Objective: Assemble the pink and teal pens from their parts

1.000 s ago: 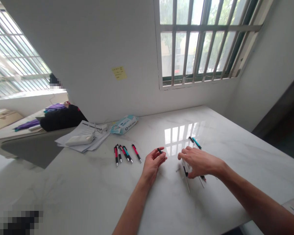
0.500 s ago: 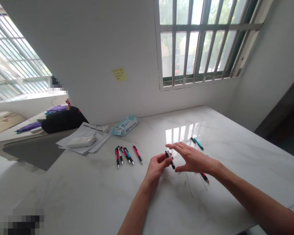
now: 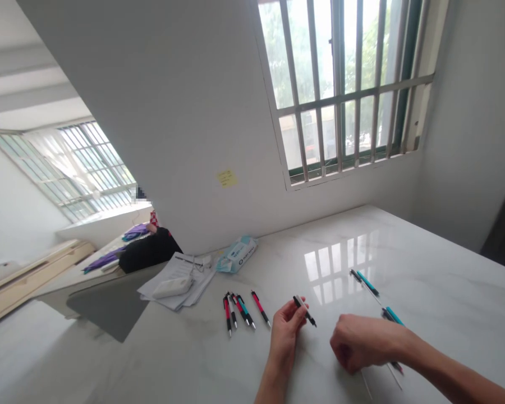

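My left hand pinches a black and white pen just above the table, its black end tilted down to the right. My right hand is down at the tabletop with curled fingers; whatever is between them is hidden. Thin white pen refills lie under and beside it. Beyond the right hand lie a teal and black pen barrel, a black pen part and another teal pen part. A red and black part is partly covered by the right forearm.
Left of my hands lie several red, white and teal pens, with one red pen apart from them. Behind are a wipes packet and papers under a white device. The marble-look table meets a wall.
My right hand has left the pen, moved down to the right and closed its fingers at the table. My left hand still holds the pen. The view has tilted up.
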A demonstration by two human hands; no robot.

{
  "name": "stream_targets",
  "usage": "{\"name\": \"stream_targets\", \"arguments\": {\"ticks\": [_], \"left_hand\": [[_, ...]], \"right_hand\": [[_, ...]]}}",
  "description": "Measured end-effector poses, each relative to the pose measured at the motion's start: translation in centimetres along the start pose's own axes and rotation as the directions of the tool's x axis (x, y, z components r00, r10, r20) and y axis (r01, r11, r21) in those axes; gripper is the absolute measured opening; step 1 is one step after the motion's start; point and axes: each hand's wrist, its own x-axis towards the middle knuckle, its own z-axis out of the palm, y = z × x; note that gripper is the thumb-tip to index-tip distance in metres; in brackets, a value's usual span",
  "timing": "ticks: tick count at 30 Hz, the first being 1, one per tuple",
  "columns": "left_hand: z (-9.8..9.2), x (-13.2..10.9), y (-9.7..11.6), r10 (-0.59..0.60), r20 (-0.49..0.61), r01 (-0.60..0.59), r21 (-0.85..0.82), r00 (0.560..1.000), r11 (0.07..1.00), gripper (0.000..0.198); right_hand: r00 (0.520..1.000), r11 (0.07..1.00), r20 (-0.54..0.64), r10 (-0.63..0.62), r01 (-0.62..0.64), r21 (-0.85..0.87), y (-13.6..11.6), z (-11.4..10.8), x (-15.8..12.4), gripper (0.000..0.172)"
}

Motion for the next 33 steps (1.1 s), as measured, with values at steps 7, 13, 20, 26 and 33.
{"name": "stream_targets", "arguments": {"ticks": [7,13,20,26,33], "left_hand": [[-0.2,0.1,-0.4,0.024,0.014,-0.025,0.077,1.000,0.997,0.063],[-0.9,0.2,-0.8,0.032,0.023,-0.034,0.065,0.999,0.997,0.061],[-0.6,0.1,-0.8,0.046,0.049,-0.049,0.047,0.998,0.998,0.060],[0.2,-0.3,-0.7,0.091,0.091,-0.100,0.098,0.992,0.990,0.057],[0.7,-0.9,-0.4,0.117,0.145,-0.141,0.164,0.982,0.976,0.047]], "right_hand": [[0.984,0.994,-0.158,-0.084,0.071,-0.086,-0.3,-1.2,0.3,0.024],[0.953,0.999,-0.302,-0.032,0.037,0.011,0.1,-1.9,1.1,0.029],[0.842,0.956,-0.539,0.028,0.135,0.261,1.8,-1.0,2.8,0.029],[0.739,0.927,-0.662,0.124,0.151,0.342,2.4,-0.4,3.2,0.030],[0.723,0.941,-0.681,0.114,0.141,0.307,1.6,0.6,3.3,0.025]]}}
